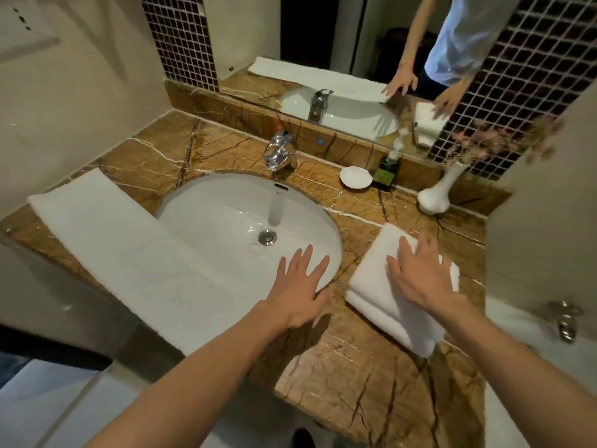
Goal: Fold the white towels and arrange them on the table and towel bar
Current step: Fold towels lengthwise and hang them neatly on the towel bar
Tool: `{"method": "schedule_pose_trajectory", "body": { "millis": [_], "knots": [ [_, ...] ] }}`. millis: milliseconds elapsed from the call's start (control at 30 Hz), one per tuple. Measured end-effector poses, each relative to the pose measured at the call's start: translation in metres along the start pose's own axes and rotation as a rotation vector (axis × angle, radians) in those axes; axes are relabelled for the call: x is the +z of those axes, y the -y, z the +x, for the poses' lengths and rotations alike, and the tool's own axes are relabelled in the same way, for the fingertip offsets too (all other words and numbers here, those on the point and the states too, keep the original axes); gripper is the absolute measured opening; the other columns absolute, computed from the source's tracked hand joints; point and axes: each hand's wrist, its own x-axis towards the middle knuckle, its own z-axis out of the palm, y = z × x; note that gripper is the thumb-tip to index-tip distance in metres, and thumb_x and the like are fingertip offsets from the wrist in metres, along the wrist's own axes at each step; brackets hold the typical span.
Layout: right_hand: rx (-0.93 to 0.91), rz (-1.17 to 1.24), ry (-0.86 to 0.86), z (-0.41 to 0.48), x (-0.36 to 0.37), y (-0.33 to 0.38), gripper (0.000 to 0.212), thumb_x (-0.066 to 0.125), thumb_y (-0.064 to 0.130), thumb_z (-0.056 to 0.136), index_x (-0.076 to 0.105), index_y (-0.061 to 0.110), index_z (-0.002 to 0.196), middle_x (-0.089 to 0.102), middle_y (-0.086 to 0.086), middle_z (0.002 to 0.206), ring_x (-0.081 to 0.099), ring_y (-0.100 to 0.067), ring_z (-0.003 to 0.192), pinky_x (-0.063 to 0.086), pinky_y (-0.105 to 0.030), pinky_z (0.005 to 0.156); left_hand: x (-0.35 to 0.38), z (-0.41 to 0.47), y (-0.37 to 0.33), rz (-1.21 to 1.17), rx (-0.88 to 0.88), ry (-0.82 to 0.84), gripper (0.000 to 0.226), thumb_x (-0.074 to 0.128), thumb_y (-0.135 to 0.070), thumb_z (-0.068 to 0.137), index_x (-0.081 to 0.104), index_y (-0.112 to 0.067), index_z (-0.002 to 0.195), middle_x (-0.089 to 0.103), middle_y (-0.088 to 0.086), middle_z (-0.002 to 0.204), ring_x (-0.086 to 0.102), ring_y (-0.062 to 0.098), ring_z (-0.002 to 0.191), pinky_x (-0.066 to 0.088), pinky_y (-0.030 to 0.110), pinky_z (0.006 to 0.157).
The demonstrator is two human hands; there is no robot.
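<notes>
A folded white towel (pixel 384 292) lies on the brown marble counter (pixel 355 376) to the right of the sink. My right hand (pixel 420 273) rests flat on top of it with fingers spread. A second white towel (pixel 129 253), folded into a long strip, runs from the counter's left side across the sink's front-left rim. My left hand (pixel 298 286) lies flat with fingers straight on that strip's near end, at the front edge of the basin. No towel bar is in view.
The white oval sink (pixel 245 215) with a chrome tap (pixel 279 153) fills the counter's middle. Behind it stand a white soap dish (pixel 355 177), a dark pump bottle (pixel 387 169) and a white vase (pixel 436 195) with dried flowers. A mirror lines the back wall.
</notes>
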Motion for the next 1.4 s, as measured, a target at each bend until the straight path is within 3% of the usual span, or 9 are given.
{"method": "schedule_pose_trajectory", "body": {
  "millis": [133,267,367,567,833,967,1067,1233,1400],
  "knots": [
    [0.226,0.16,0.143,-0.018,0.015,-0.055,0.069,0.023,0.059,0.095,0.01,0.02,0.151,-0.002,-0.017,0.159,0.002,-0.04,0.144,0.015,-0.055,0.115,0.013,0.026,-0.047,-0.138,0.027,0.121,0.067,0.026,-0.056,0.095,-0.002,-0.03,0.151,-0.007,0.006,0.16,-0.005,0.026,0.146,-0.002,0.049,0.116],
    [0.258,0.268,0.186,-0.03,0.03,-0.076,0.078,0.025,0.065,0.093,-0.001,0.02,0.152,0.0,-0.018,0.158,0.011,-0.039,0.144,0.022,-0.051,0.114,0.016,0.044,-0.078,-0.345,0.04,0.048,0.062,0.04,-0.049,0.092,0.02,-0.026,0.146,0.039,0.006,0.144,0.038,0.028,0.13,0.033,0.05,0.104],
    [0.26,0.402,0.208,-0.028,0.035,-0.074,0.079,0.031,0.059,0.095,-0.005,0.017,0.152,0.014,-0.022,0.156,0.03,-0.041,0.137,0.033,-0.049,0.109,0.016,0.049,-0.086,-0.46,0.041,-0.001,0.053,0.047,-0.042,0.093,0.032,-0.024,0.141,0.051,0.003,0.135,0.049,0.025,0.12,0.042,0.04,0.096],
    [0.32,0.591,0.036,-0.026,0.036,-0.066,0.076,0.046,0.048,0.094,0.01,0.01,0.149,0.03,-0.02,0.146,0.043,-0.037,0.125,0.042,-0.045,0.101,0.007,0.065,-0.096,-0.556,-0.118,-0.058,0.052,0.061,-0.031,0.087,0.045,-0.008,0.13,0.054,0.009,0.128,0.052,0.026,0.114,0.042,0.031,0.089],
    [0.655,1.037,-0.029,-0.018,0.036,-0.066,0.058,0.046,0.05,0.093,0.051,0.004,0.129,0.054,-0.017,0.13,0.054,-0.034,0.11,0.045,-0.037,0.089,-0.007,0.066,-0.115,-0.815,-0.053,-0.105,0.011,0.051,-0.008,0.085,0.045,-0.017,0.083,0.048,0.0,0.087,0.045,0.015,0.078,0.034,0.027,0.061],
    [0.71,1.105,-0.03,-0.018,0.026,-0.07,0.05,0.047,0.048,0.091,0.058,0.008,0.119,0.06,-0.012,0.11,0.056,-0.03,0.091,0.043,-0.032,0.075,-0.023,0.065,-0.135,-1.032,-0.088,-0.122,0.018,0.047,-0.007,0.089,0.048,-0.023,0.081,0.052,-0.001,0.087,0.051,0.014,0.079,0.043,0.027,0.067],
    [0.731,1.244,-0.102,-0.02,0.008,-0.072,0.037,0.052,0.038,0.085,0.063,0.004,0.096,0.062,-0.01,0.087,0.059,-0.031,0.082,0.045,-0.036,0.072,-0.042,0.067,-0.154,-1.348,-0.232,-0.08,0.018,0.048,-0.005,0.087,0.056,-0.021,0.085,0.061,0.009,0.097,0.061,0.028,0.093,0.056,0.048,0.077],
    [0.672,1.503,-0.199,-0.024,-0.027,-0.082,0.012,0.057,0.018,0.075,0.055,0.011,0.065,0.055,-0.006,0.064,0.051,-0.026,0.063,0.04,-0.03,0.057,-0.073,0.066,-0.16,-1.723,-0.251,0.018,0.023,0.053,0.001,0.089,0.058,-0.02,0.094,0.066,0.006,0.096,0.066,0.027,0.089,0.058,0.046,0.07],
    [0.52,1.819,0.225,-0.028,-0.056,-0.095,0.025,0.06,0.022,0.085,0.062,0.01,0.107,0.075,-0.008,0.092,0.072,-0.026,0.088,0.057,-0.039,0.074,-0.085,0.066,-0.149,-1.771,-0.26,0.059,0.03,0.044,0.007,0.091,0.057,-0.017,0.103,0.06,0.015,0.116,0.059,0.037,0.106,0.054,0.053,0.081]
  ]
}}
